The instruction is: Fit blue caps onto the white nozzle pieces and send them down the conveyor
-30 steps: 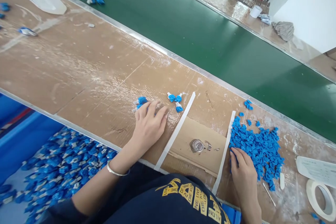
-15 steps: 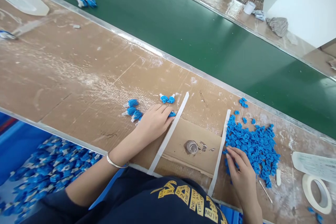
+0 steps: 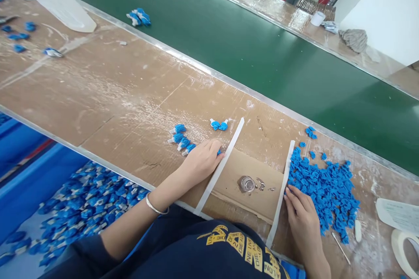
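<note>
My left hand (image 3: 204,161) rests low over the brown table, fingers curled and pinching a small blue piece (image 3: 219,152) that is mostly hidden by them. Beside it lies a row of blue pieces with white tabs (image 3: 178,137), and two more tabbed pieces (image 3: 219,125) lie beyond. At the left edge of a pile of small blue discs (image 3: 327,192), my right hand (image 3: 303,216) has thumb and forefinger pressed together; whatever is between them is too small to make out. Between my hands, a cardboard sheet (image 3: 225,183) bears a small round clear dish (image 3: 248,184) with wet smears beside it.
White tape strips (image 3: 221,168) flank the cardboard. A tape roll (image 3: 402,253), a cotton swab (image 3: 341,248) and a plastic sheet (image 3: 396,213) lie right. A green belt (image 3: 209,35) runs behind the table. Below left, a blue bin (image 3: 49,174) holds many tabbed pieces.
The view has shifted left, bringing more of the table's left end and the bin into sight. Both hands stay nearly where they were; the right fingertips have closed a little at the pile's edge.
</note>
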{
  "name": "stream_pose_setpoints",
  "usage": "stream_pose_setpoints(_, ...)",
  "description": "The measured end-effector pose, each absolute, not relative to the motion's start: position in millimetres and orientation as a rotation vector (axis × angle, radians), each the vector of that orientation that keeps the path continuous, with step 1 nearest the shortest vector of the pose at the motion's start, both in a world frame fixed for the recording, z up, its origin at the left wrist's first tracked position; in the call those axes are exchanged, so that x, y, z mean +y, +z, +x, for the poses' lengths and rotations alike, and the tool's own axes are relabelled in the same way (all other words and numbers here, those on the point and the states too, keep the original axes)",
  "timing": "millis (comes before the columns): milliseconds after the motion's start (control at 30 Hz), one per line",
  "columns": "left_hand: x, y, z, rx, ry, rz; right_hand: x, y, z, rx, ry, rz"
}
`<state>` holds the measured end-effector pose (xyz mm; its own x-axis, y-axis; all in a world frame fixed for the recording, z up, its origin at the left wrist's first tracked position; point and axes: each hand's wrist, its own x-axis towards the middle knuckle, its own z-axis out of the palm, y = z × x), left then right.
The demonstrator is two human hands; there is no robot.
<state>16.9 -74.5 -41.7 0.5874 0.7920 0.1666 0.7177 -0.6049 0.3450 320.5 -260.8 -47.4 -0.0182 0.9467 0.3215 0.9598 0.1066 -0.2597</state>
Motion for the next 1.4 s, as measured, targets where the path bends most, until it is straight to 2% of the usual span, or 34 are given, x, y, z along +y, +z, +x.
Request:
stream_pose_setpoints(167,-86.4,-36.5,18.1,1.307,0.713,2.137,-252.7,-29.6,303.2,-1.855,-0.114,-1.861)
stream_pose_setpoints(267,-96.2,-31.3,22.1,1.309,0.844,1.736,-240.6,-19.1,274.3,-1.792,0.034,-1.727)
stream_pose_setpoints(500,-114.9,-28.4,24.7,0.987,0.793,0.894,-214.6,-25.9,232.7,-1.898,0.262,-1.512)
stream_pose_setpoints(633,-121.1,-24.8,29.5,0.943,0.787,0.765,-219.0,-26.7,231.8,-1.71,0.459,-1.507)
stream_pose_setpoints(800,-133.3,-10.0,47.4,0.811,0.709,0.692,-226.7,-12.8,223.4,-0.995,0.835,-1.35)
stream_pose_setpoints(967,-143.7,0.9,60.6,0.618,0.593,0.621,-223.4,-1.8,216.8,-0.556,1.011,-1.205)
stream_pose_setpoints(1200,-148.4,-2.1,66.5,0.534,0.643,0.538,-220.6,-0.8,211.4,-0.595,0.975,-1.237)
stream_pose_setpoints(1400,-150.3,-1.8,69.2,0.542,0.66,0.526,-221.2,-4.2,212.6,-0.894,0.901,-1.267)
